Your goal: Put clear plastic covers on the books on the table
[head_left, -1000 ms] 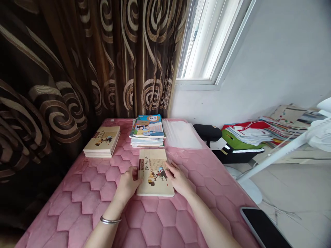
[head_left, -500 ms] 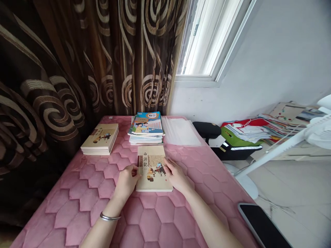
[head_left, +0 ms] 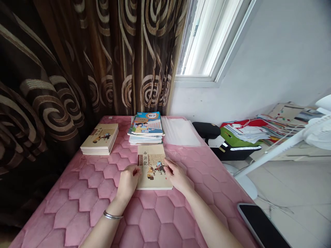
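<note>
Grip: left hand [head_left: 128,182] and right hand [head_left: 179,177] set against opposite sides of a cream book [head_left: 152,163], which lies between them; whether the fingers of either pinch it cannot be told.
Left hand: fingers curled inward at the book's left edge, a silver bangle [head_left: 113,216] at the wrist.
Right hand: fingertips at the book's right edge, beside the printed figures on its cover.
Cream book: face up on a pink quilted cover [head_left: 150,220], title characters running down its left part, nearest the left hand.
Schoolbooks [head_left: 148,124]: piled straight beyond the grip, just past the book's far edge, a blue one uppermost.
Matching books [head_left: 100,136]: stacked beyond the grip and to its left.
Clear sheets [head_left: 182,132]: beyond the grip to the right, beside the schoolbooks.
Dark-screened device [head_left: 261,222]: right of the grip and nearer the wearer, at the cover's edge.
White fan [head_left: 274,153]: well to the right of the grip, on the floor.
Curtain [head_left: 116,55]: farthest beyond the grip, brown with swirls.
</note>
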Demonstrator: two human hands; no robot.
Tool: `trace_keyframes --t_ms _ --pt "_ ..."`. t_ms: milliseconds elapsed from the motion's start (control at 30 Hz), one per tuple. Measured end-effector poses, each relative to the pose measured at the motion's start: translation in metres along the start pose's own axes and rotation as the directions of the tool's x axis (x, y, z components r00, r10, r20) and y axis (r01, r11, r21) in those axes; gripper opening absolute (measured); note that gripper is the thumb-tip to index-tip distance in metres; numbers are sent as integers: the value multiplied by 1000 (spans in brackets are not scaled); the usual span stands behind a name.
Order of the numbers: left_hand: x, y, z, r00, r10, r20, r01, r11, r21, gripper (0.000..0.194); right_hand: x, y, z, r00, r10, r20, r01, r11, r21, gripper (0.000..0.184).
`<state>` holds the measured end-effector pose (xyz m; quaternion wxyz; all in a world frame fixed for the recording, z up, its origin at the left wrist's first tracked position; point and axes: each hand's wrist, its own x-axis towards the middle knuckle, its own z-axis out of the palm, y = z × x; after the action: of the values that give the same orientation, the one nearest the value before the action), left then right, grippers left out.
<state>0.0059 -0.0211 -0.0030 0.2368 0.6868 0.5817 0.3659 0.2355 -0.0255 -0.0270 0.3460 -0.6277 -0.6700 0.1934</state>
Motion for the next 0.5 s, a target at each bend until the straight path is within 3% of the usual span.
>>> trace_keyframes --t_ms 300,500 --pt "6 0 3 995 75 -73 -72 996 47 14 4 -1 3 1000 2 -27 -4 998 -70 44" --pt "-3 4 7 974 223 -38 -214 962 168 24 5 -3 -1 998 -53 24 55 994 -91 45"
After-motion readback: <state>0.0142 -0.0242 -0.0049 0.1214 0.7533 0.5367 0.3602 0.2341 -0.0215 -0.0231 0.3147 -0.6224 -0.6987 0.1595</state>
